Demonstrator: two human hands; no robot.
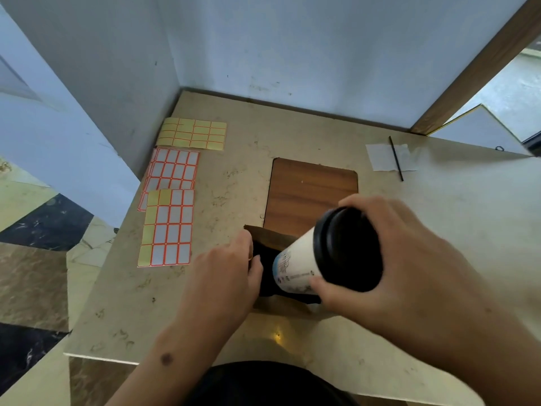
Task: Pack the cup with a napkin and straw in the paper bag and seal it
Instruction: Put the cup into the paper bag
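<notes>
Cup [295, 260]: white paper, printed sides, black lid [348, 247]; tilted with the base pointing down-left into the bag's mouth and the lid up toward the camera; base end at or just inside the opening, how deep not clear.
Right hand [409, 259]: wrapped round the cup's lid end, fingers over the top of the lid, thumb against the white wall below it; clamped on the cup.
Bag [273, 240]: brown paper, standing open on the counter just under the cup, dark inside; far rim showing beyond the cup, near edge below it.
Left hand [228, 268]: at the left rim of the bag, just left of the cup; fingers curled over the edge and into the opening, gripping the bag and keeping it spread.
Board [310, 191]: brown wood-grain panel with rounded corners, flat on the counter right behind the bag and cup.
Napkin [386, 158]: white sheet, flat, well beyond the cup to the right.
Straw [396, 158]: thin and black, lying across the napkin, one end off its near edge.
Label sheets [169, 212]: three, red-bordered, white and yellow, in a row well left of the cup, running away from the camera.
Counter [468, 218]: beige stone, carrying all of the above.
Wall [292, 48]: pale, behind the counter, far beyond the cup.
</notes>
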